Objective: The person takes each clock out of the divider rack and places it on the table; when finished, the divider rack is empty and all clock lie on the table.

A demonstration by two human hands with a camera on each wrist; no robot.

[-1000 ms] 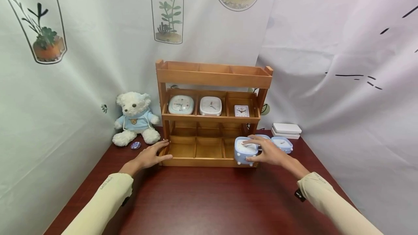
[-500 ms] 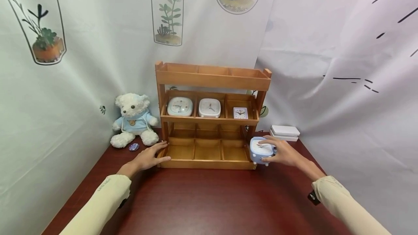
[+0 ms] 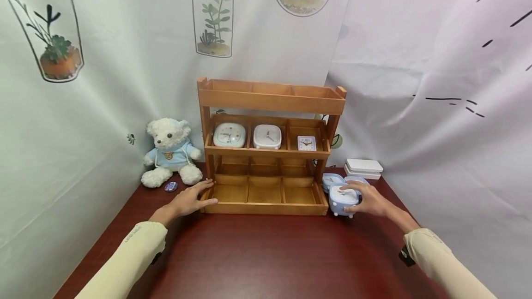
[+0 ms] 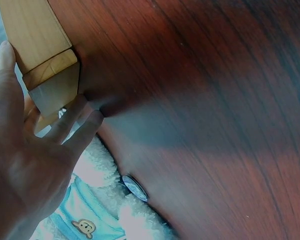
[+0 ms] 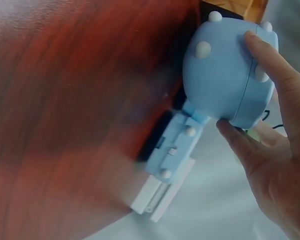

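Observation:
In the head view my right hand (image 3: 367, 199) grips a light-blue alarm clock (image 3: 341, 197) with a white face and small round white feet. It is just right of the wooden shelf (image 3: 266, 208), in front of two similar blue clocks (image 3: 332, 180). The right wrist view has my thumb and fingers spread around the clock's rounded body (image 5: 217, 70), close over the tabletop. My left hand (image 3: 187, 200) rests at the shelf's lower left corner, thumb toward the front rail, other fingers extended along its side. In the left wrist view these fingers (image 4: 80, 135) look straight.
On the middle tier sit a round-cornered pale clock (image 3: 229, 135), a white clock (image 3: 267, 136) and a small square clock (image 3: 306, 143). A white teddy bear (image 3: 172, 151) in blue sits left, by a small round disc (image 3: 171, 187). White boxes (image 3: 363, 168) lie back right.
My right hand has carried the blue clock rightward, from in front of the bottom tier's right end to beside the shelf. My left hand stays at the shelf corner.

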